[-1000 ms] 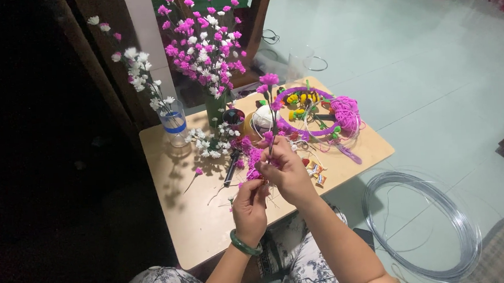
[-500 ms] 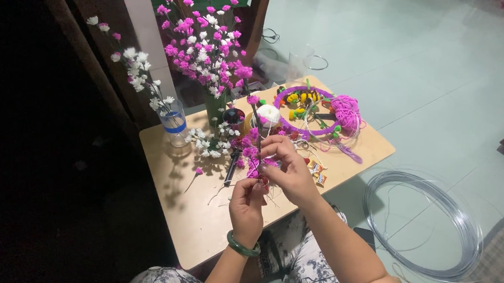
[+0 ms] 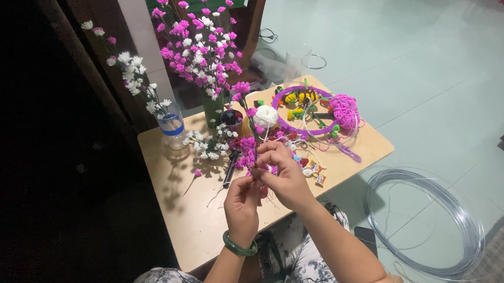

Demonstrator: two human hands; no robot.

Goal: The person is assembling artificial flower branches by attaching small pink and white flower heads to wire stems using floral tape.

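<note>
My left hand [image 3: 242, 203], with a green bangle at the wrist, and my right hand [image 3: 283, 171] are both closed on a thin stem of pink artificial flowers [image 3: 250, 124] held upright over the small wooden table [image 3: 193, 221]. The left hand pinches the stem's lower end. The right hand grips it just above, fingers wrapped around the stem. Small pink blossoms [image 3: 247, 156] cluster beside my fingers.
A green vase of pink and white flowers [image 3: 199, 45] and a clear jar with white flowers [image 3: 172, 129] stand at the table's back. A purple ring tray [image 3: 308, 112] holds craft bits, a white ball [image 3: 265, 116] beside it. A coil of clear tubing [image 3: 423, 221] lies on the floor.
The flower stem has been raised more upright between my hands. My right hand has shifted slightly along it, while the left keeps its grip at the bottom.
</note>
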